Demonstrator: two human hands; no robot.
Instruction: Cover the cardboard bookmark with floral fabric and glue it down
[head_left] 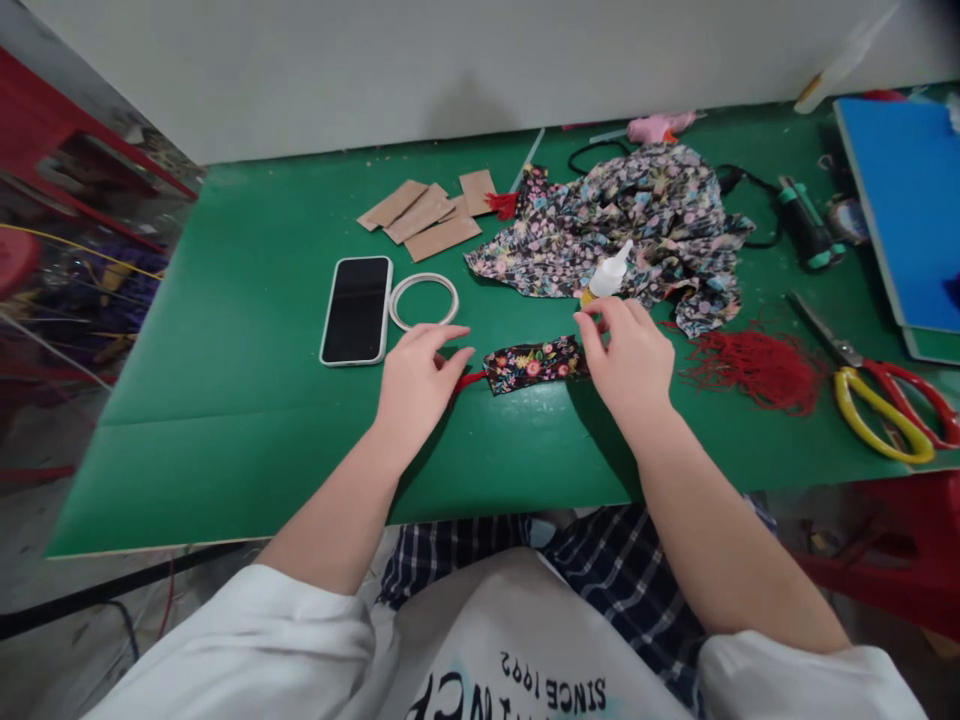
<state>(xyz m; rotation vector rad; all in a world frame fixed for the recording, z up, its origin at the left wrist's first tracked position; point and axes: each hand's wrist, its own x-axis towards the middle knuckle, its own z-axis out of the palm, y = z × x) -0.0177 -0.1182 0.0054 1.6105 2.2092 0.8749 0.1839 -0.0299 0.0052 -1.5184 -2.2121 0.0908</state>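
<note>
A dark floral fabric strip [532, 364] lies on the green table in front of me, a red cord [471, 380] coming out of its left end. My left hand [421, 382] is beside that cord, thumb and forefinger apart, with nothing seen between them. Over the strip's right end is my right hand [631, 357], its thumb and forefinger tips brought together in a pinch. Whatever they may hold is too small to make out. Just behind those fingertips is a glue bottle [609, 272] with a white nozzle, partly hidden by the hand.
Crumpled floral cloth [600, 215] spreads across the back, beside brown cardboard pieces [431, 215]. A phone [357, 310] and a white ring [424, 277] lie left. Toward the right are red threads [757, 370], scissors [851, 355], a black-and-teal tool [806, 225] and a blue board [911, 210].
</note>
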